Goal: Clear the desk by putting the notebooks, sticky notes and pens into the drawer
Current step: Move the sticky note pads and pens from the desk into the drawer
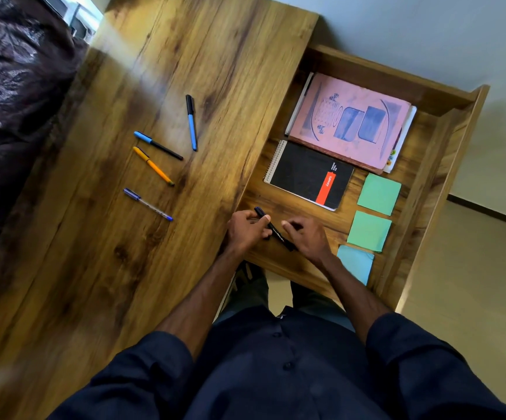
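Inside the open drawer (445,153) lie a pink notebook (348,119), a black spiral notebook (306,174), two green sticky-note pads (379,194) (369,231) and a blue pad (356,263). My left hand (247,230) and my right hand (307,237) together hold a black pen (273,228) low over the drawer's near left corner. On the desk (100,237) lie several pens: a blue-black one (191,122), another blue-black one (158,146), an orange one (153,166) and a clear purple-capped one (148,205).
A dark patterned cloth (12,86) covers the far left beside the desk. The drawer sticks out to the right over a pale tiled floor (473,283). A grey wall (427,34) stands behind it. My dark shirt fills the bottom of the view.
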